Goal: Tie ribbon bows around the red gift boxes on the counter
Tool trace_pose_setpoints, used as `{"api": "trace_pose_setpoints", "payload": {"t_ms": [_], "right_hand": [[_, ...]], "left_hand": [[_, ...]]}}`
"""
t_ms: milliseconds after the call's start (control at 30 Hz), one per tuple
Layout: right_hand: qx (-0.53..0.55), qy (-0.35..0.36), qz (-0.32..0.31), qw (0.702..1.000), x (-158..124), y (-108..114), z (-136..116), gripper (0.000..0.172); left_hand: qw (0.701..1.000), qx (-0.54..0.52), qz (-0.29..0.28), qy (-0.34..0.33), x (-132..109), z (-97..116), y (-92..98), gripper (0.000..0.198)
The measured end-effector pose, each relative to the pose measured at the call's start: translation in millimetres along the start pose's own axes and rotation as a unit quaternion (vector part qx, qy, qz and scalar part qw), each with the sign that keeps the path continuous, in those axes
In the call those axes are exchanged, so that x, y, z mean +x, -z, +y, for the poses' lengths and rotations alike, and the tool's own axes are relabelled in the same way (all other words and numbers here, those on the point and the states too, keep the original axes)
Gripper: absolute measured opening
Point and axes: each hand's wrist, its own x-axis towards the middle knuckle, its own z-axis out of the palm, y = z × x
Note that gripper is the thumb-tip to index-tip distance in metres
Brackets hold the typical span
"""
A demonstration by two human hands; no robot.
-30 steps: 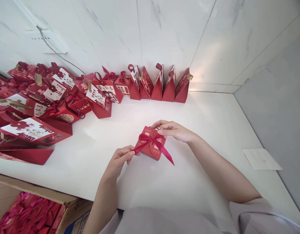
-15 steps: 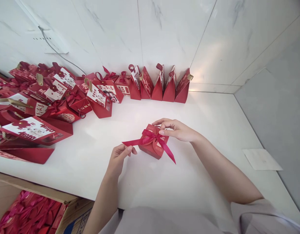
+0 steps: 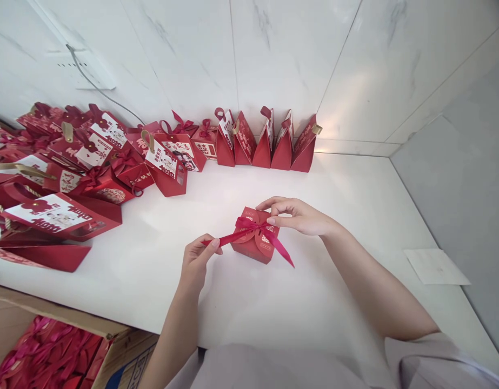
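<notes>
A small red gift box [image 3: 252, 249] sits on the white table in front of me, tied on top with a crimson ribbon [image 3: 282, 249] in a bow. My left hand [image 3: 198, 256] pinches the ribbon's left tail between thumb and fingers, drawn out to the left of the box. At the box's upper right corner, my right hand [image 3: 295, 215] has thumb and fingertips closed on the bow's right loop, while its forefinger reaches over the back edge. The other ribbon tail hangs loose over the box's front right.
Many red gift boxes [image 3: 168, 162] crowd the table's left side. Several peaked ones [image 3: 263, 151] line up along the marble wall. Below the near left edge stands a cardboard carton [image 3: 123, 351] full of ribboned boxes. A white paper [image 3: 436, 266] lies at right.
My left hand has closed on the ribbon's left tail and drawn it slightly taut. The right hand has stayed at the bow, shifting only slightly.
</notes>
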Motion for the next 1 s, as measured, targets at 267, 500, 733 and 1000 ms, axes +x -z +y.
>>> {"api": "trace_pose_setpoints", "payload": {"t_ms": [267, 500, 733, 1000], "right_hand": [[0.002, 0.006, -0.001, 1.0, 3.0, -4.5, 2.7, 0.032], [-0.004, -0.002, 0.004, 1.0, -1.3, -5.4, -10.9, 0.032], [-0.028, 0.01, 0.018, 0.999, -1.4, -3.4, -5.2, 0.029], [0.056, 0.04, 0.045, 0.997, 5.2, -8.8, 3.7, 0.021]], "left_hand": [[0.992, 0.082, -0.087, 0.028, 0.7, 4.3, 8.0, 0.03], [0.952, 0.26, 0.053, -0.151, 19.7, 56.7, -0.1, 0.035], [0.919, 0.299, -0.126, -0.222, 48.4, 66.7, -52.5, 0.01], [0.944, 0.241, -0.142, -0.174, 50.1, 48.1, -52.6, 0.012]]}}
